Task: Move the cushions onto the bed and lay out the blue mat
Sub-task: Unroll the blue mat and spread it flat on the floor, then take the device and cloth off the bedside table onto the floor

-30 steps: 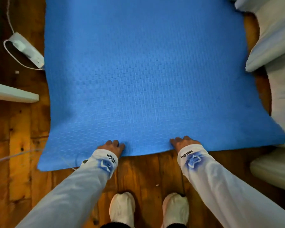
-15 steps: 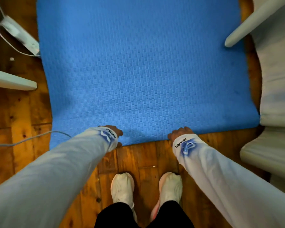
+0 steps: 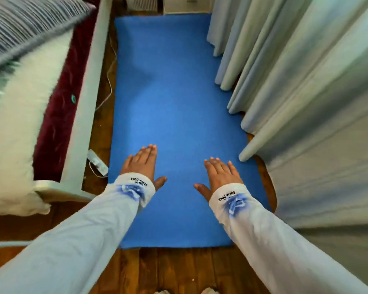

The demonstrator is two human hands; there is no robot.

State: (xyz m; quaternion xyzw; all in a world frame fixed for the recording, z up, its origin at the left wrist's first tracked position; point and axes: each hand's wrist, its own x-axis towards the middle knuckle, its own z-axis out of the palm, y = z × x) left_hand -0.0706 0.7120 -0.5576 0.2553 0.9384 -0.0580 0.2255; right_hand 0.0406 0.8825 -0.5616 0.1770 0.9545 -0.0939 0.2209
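Note:
The blue mat (image 3: 172, 98) lies flat on the wooden floor, running lengthwise away from me between the bed and the curtains. My left hand (image 3: 141, 164) hovers over its near part, palm down, fingers straight, holding nothing. My right hand (image 3: 220, 176) does the same a little to the right. A striped grey cushion (image 3: 23, 26) rests on the bed (image 3: 13, 124) at the upper left, above a white cushion or cover that hangs over the bed's near corner.
Pale curtains (image 3: 306, 92) hang along the right side and overlap the mat's right edge. A white power strip (image 3: 97, 163) with its cable lies on the floor between bed frame and mat. White furniture stands beyond the mat's far end.
Both hands have let go of the mat's near edge and lifted, now open above it. The view has risen and tilted forward, showing the whole mat, the bed and the curtains.

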